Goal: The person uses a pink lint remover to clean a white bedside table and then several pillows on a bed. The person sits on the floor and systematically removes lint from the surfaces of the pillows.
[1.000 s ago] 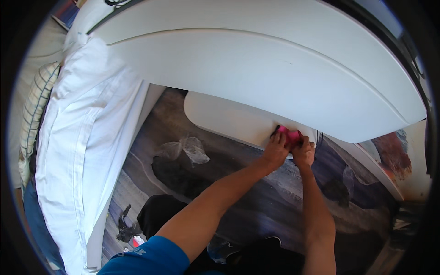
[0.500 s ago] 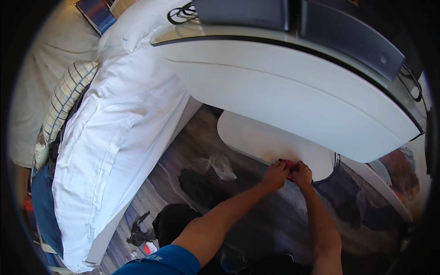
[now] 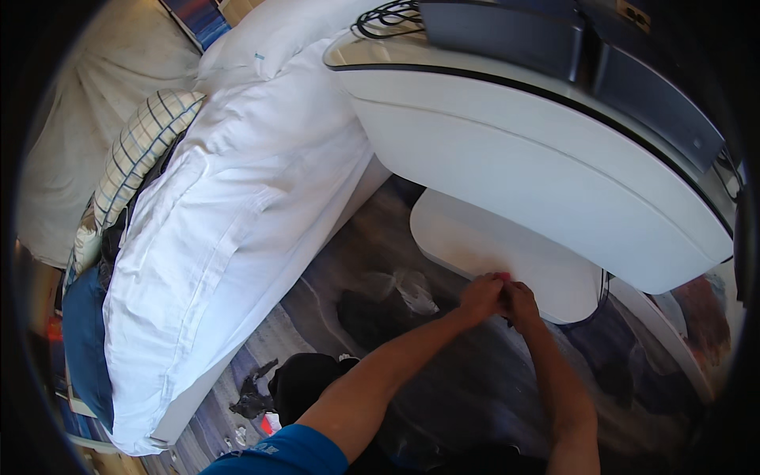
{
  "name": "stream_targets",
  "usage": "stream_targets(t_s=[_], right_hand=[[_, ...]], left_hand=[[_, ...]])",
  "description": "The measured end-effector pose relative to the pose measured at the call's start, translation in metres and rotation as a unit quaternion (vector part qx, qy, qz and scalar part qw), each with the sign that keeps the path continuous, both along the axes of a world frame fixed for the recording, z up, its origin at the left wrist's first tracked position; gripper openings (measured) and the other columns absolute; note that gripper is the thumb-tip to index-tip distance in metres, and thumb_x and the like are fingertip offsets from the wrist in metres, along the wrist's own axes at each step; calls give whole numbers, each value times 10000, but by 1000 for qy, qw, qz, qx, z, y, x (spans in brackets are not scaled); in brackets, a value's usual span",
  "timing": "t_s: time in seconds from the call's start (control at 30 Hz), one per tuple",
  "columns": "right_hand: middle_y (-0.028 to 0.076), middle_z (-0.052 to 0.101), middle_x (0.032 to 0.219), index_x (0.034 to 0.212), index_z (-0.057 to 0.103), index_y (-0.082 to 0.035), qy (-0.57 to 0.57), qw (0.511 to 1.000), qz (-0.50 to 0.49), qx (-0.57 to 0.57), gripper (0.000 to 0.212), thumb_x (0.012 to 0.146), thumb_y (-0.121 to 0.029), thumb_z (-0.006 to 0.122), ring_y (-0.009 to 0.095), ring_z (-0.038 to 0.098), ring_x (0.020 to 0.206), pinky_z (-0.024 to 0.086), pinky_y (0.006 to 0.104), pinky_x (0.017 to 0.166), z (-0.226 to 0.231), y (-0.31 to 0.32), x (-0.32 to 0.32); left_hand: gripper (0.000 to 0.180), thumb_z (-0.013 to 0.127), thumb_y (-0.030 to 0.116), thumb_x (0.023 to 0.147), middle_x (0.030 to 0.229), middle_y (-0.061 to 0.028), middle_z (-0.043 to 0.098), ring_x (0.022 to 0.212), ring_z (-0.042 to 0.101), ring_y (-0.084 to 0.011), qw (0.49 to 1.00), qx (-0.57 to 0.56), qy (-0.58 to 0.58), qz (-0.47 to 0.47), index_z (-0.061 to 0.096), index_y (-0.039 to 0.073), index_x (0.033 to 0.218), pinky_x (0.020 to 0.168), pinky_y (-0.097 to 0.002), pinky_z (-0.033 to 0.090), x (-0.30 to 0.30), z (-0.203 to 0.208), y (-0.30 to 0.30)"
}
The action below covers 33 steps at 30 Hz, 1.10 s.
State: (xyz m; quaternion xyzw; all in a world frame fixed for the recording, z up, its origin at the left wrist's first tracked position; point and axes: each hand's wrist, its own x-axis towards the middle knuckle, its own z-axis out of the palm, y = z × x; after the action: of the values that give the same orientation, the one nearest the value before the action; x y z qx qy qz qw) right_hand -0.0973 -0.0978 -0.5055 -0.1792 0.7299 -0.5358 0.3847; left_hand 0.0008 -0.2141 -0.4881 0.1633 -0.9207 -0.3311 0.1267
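Observation:
My left hand and my right hand are closed together around a small red object. Only a bit of it shows above the fingers, so its kind is hidden. Both hands are over the front edge of a low white base with rounded corners. A brownish smudge spreads over the base just beyond my fingers. Above it rises the curved white front of a piece of furniture.
Grey electronic boxes and coiled black cable lie on top of the furniture. To the left stretches a bed with a white sheet and a checked pillow. Clear plastic wrap and a crumpled dark scrap lie on the patterned floor.
My view has shifted, so the bed and furniture appear farther right. My hands have drawn closer together, and less of the red object shows between them.

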Motion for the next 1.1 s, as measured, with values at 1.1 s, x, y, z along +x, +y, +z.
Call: stream_targets(t_s=[1.1], right_hand=[[66,691,1054,1067,660,-89,-520,779,-42,-347,213,905,-226,652,222,669,973,532,383,922,95,-165,86]], left_hand=[[194,699,140,925,734,-85,584,656,568,-182,912,-351,105,186,625,2,809,635,-296,478,226,360,-444]])
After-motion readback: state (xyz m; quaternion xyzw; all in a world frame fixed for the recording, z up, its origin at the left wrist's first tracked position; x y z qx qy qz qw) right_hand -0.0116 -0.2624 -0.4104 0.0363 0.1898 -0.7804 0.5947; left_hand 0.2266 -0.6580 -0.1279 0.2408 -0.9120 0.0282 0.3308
